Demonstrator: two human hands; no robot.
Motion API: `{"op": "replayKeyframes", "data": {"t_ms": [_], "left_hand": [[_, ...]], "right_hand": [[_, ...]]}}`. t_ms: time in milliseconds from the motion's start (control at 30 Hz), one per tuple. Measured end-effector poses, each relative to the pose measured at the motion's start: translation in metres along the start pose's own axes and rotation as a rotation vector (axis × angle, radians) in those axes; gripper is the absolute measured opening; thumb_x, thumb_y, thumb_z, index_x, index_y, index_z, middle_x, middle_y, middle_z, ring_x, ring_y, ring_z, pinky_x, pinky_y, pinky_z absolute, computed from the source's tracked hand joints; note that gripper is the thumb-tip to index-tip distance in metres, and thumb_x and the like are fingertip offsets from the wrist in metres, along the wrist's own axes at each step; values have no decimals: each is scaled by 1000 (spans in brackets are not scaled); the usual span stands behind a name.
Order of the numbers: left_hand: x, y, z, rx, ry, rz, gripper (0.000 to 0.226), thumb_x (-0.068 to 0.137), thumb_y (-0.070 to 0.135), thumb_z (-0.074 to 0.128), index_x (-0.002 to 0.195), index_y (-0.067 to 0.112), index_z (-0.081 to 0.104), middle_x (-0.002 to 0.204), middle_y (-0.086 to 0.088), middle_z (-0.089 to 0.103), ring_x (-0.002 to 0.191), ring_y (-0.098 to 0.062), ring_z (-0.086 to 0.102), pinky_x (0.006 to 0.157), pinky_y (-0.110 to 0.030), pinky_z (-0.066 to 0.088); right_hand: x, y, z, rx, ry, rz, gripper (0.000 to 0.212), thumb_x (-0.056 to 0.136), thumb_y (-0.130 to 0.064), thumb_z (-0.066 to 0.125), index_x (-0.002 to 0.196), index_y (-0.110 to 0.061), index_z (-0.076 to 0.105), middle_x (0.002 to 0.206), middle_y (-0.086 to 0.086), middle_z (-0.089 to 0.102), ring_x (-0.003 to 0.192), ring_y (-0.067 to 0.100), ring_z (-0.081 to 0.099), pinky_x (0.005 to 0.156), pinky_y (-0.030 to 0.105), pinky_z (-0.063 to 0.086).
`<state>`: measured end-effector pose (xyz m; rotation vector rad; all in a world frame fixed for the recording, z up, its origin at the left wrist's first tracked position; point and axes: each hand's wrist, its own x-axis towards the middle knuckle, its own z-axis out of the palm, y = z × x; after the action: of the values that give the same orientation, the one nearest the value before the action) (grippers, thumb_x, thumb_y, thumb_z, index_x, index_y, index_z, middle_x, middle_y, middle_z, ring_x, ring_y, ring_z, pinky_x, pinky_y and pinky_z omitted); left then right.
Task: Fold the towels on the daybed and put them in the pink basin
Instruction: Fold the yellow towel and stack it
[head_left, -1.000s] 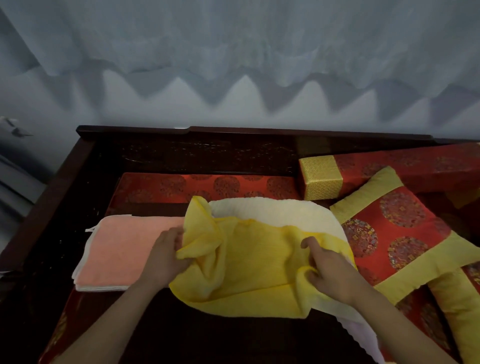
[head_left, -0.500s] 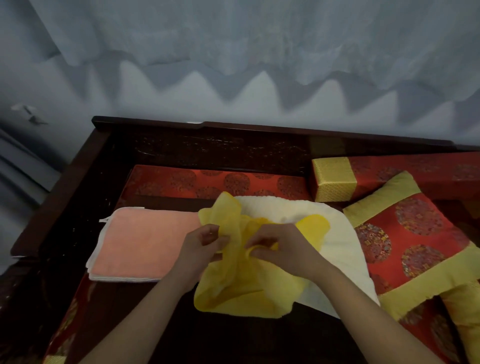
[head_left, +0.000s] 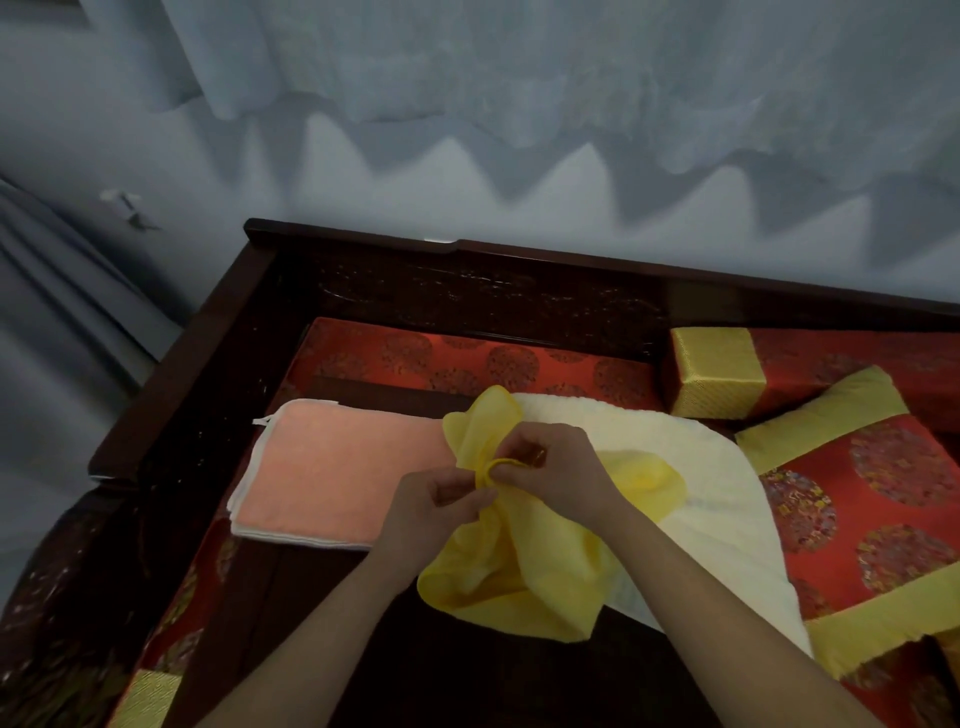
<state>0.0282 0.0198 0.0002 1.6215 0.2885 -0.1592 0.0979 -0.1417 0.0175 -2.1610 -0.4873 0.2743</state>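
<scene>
Head view: left hand (head_left: 436, 512) and right hand (head_left: 550, 467) pinch yellow towel (head_left: 519, 571).

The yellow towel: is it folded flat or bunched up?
Bunched up: the yellow towel sags in wrinkles over the cream towel, its edge pinched by the left hand and right hand.

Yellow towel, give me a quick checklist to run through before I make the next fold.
1. Hold on the yellow towel: ok, the left grip and right grip both pinch its edge.
2. Yellow towel spread flat: not ok, it is bunched on the cream towel.
3. Corners matched: cannot tell, hidden in the folds.
4. Pink towel folded: ok, it lies flat to the left.
5. Basin at hand: cannot tell, not in view.
</scene>
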Motion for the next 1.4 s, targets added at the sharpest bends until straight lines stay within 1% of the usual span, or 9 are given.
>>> {"op": "replayKeyframes", "data": {"t_ms": [233,333,500,733,800,900,1067,1233,1400], "left_hand": [[4,-11,-13,-74,89,-40,7,75,17,61,70,16,66,64,-5,63,64,-14,58,57,-30,50],[-3,-21,-37,-308,207,-123,25,87,6,46,69,18,57,60,3,55,59,-12,54,49,-27,47],[-16,-53,-86,-440,390,-233,19,92,12,41,85,11,59,91,-11,62,88,-24,60,75,-40,52],[-15,-79,-95,-365,462,-287,20,91,5,50,108,16,53,103,-11,62,90,-25,62,70,-39,53],[-15,-79,-97,-307,390,-219,39,87,-2,56,116,22,52,103,-6,65,91,-22,64,74,-41,57],[-13,-74,-99,-279,315,-178,28,85,0,61,106,18,64,104,5,70,90,-13,68,73,-34,59],[-10,-82,-110,-317,380,-228,11,88,8,60,97,9,67,95,-7,71,87,-19,67,77,-40,58],[-7,-91,-115,-419,463,-289,11,90,3,56,87,10,64,71,-3,68,70,-14,65,56,-25,57],[-1,-102,-117,-457,508,-351,9,90,0,54,88,7,60,58,1,69,62,-13,63,49,-22,55]], "right_hand": [[4,14,-9,-129,-135,-21,17,74,-18,76,89,-22,71,76,-21,61,72,-4,56,67,8,40],[1,39,-23,-308,-237,11,16,74,-19,75,89,-20,72,74,-21,55,76,3,56,74,24,47],[9,72,-32,-430,-278,8,12,78,-33,69,81,-42,63,90,-19,58,92,9,51,81,42,47],[35,93,-2,-206,-280,146,39,80,-20,71,116,-20,58,110,1,58,98,18,55,91,34,46],[37,98,5,-90,-183,170,46,80,-17,70,122,-22,51,117,4,54,102,22,56,89,33,48],[42,103,8,-20,-127,103,61,81,-14,69,132,-36,44,123,-6,46,111,8,49,90,19,42],[70,81,-10,-115,-219,16,16,73,-35,72,88,-41,69,117,-13,59,115,11,49,98,21,31],[132,26,-17,201,-185,78,4,82,-8,70,86,-11,71,73,-12,69,68,-2,61,66,14,48],[193,55,49,-108,-178,90,9,78,-15,73,87,-16,70,82,-6,65,80,11,60,79,32,49]]}}
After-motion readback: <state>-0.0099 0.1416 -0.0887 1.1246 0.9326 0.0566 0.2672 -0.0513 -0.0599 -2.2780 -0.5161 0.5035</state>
